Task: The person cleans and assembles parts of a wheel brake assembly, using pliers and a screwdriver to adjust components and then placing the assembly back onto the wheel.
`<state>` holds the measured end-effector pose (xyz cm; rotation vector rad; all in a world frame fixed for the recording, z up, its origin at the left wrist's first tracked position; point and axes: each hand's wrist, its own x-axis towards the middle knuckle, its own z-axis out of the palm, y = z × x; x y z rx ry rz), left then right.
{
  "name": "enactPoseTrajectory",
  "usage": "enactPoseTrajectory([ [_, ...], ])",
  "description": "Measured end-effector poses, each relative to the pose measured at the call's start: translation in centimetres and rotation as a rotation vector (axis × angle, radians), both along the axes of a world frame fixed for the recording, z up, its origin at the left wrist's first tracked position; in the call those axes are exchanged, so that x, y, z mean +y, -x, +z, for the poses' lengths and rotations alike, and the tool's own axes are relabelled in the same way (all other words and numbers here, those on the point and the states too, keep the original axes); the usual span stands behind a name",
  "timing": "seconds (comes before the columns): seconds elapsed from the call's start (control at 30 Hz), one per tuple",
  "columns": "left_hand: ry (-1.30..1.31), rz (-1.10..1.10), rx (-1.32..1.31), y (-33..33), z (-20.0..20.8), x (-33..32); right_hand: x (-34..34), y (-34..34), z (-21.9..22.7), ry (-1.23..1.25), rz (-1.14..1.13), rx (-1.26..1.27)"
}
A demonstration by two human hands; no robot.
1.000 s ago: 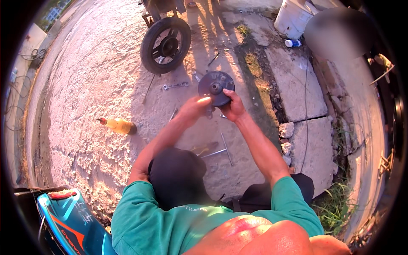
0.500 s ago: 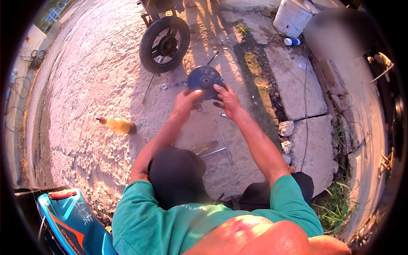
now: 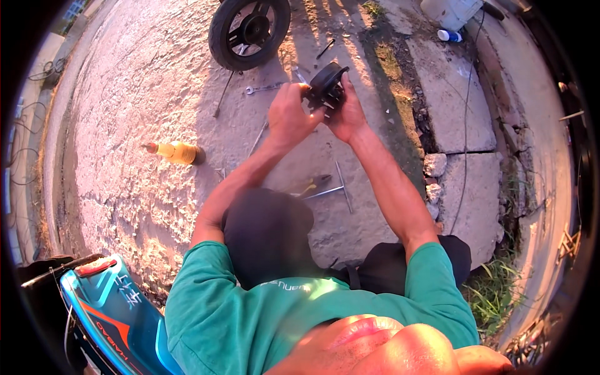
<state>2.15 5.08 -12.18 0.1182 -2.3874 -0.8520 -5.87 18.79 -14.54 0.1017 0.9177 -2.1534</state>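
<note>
A round dark brake plate (image 3: 327, 80) is held in front of me, tilted nearly on edge with its hub side toward me. My left hand (image 3: 291, 117) closes on its left side, fingers bent at the hub parts. Around the right edge wraps my right hand (image 3: 351, 112), thumb up along the rim. The plate and fingers partly hide each other. Just beyond my left hand a combination spanner (image 3: 265, 88) lies on the ground. Nearer my knees are a T-handle wrench (image 3: 342, 186) and blurred pliers (image 3: 307, 186).
A black-tyred wheel (image 3: 219, 39) stands ahead. Left of me lies a yellow bottle (image 3: 180, 152) with a reddish tip. Thin rod-like tools (image 3: 224, 95) are on the concrete. Teal bodywork (image 3: 115, 306) is at lower left; broken slabs (image 3: 465, 200) and a white bucket (image 3: 451, 11) are right.
The brake plate has turned from facing up to nearly on edge, and both hands have shifted their grip around it. My view has shifted, so the wheel appears higher.
</note>
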Motion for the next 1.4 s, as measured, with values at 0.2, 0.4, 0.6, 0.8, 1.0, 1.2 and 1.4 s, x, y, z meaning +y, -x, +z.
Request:
enactPoseTrajectory([
  [0.2, 0.161, -0.063, 0.056, -0.6, 1.0, 0.3, 0.1, -0.7, 0.4, 0.08, -0.024, -0.028],
  [0.4, 0.145, -0.178, 0.054, -0.9, 1.4, 0.7, 0.9, 0.3, 2.2, 0.227, -0.066, -0.029],
  [0.6, 0.087, -0.243, 0.054, -1.0, 1.2, 1.0, 1.4, 0.2, 2.5, 0.292, -0.12, -0.143],
  [0.8, 0.044, -0.268, 0.058, -0.7, 0.7, 0.3, 1.5, 0.2, 2.0, 0.336, -0.067, -0.203],
  [1.0, -0.079, -0.3, 0.088, -0.6, 1.0, -1.1, 1.3, 0.0, 1.5, 0.333, 0.026, -0.216],
  [1.2, -0.115, -0.337, 0.01, -0.6, 0.6, -2.1, 1.2, 0.1, 1.3, 0.308, 0.068, -0.218],
  [1.4, -0.204, -0.371, -0.04, -0.4, 0.4, -2.3, 1.4, 0.1, 1.7, 0.309, 0.097, -0.196],
])
